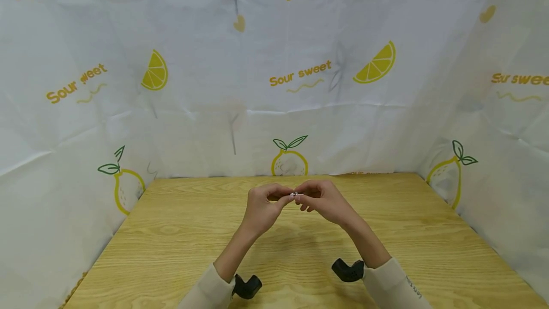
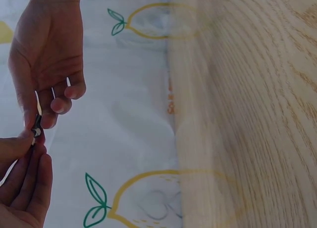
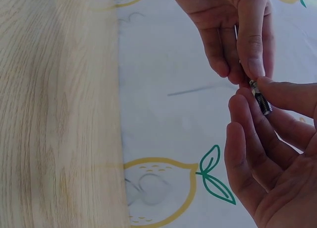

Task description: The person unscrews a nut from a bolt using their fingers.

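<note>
Both hands meet fingertip to fingertip over the table, around a small silver metal bolt (image 1: 294,194). My right hand (image 1: 323,201) pinches it between thumb and fingers. In the right wrist view the bolt's dark threaded shank (image 3: 264,105) runs along the right fingers, and its shiny end points toward the other hand. My left hand (image 1: 260,211) pinches that shiny end with thumb and fingertips, which partly hide it. From the left wrist, the bolt (image 2: 36,131) appears as a dark and bright bit of metal between the two hands.
A light wood-grain table (image 1: 171,252) lies beneath the hands. White cloth (image 1: 206,132) printed with lemons hangs behind it and along both sides. Black curved devices (image 1: 248,287) are worn at both wrists, by the cream sleeves (image 1: 394,285).
</note>
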Motion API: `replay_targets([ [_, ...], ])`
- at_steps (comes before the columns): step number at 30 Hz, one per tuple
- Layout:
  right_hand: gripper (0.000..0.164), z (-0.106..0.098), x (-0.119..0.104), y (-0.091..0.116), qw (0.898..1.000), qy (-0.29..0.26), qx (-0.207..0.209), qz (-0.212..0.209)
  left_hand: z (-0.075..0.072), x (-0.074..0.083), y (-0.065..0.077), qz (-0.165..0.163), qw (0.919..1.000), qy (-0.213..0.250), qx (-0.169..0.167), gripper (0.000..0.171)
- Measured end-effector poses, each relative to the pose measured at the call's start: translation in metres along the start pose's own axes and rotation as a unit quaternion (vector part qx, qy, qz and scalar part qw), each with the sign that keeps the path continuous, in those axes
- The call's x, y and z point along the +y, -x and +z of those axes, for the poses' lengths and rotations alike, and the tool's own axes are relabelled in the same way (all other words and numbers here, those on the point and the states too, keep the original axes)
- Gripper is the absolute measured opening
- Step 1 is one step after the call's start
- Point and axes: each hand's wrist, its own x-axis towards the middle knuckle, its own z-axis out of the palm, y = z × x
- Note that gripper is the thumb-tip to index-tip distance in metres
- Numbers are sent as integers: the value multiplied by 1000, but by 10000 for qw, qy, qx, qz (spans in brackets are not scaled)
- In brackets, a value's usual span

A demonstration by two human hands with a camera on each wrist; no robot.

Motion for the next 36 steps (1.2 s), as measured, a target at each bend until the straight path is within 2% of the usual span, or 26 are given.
replay_targets([
  [10,26,1,-2,-1,10000,44,14,26,-1,-1,1,193,9998,29,105,10],
  [24,31,0,-1,0,9995,232,-134,182,0,0,1,60,9999,-1,121,9],
  [36,23,-1,-2,0,9999,110,-16,74,1,-1,1,90,9998,114,125,9],
])
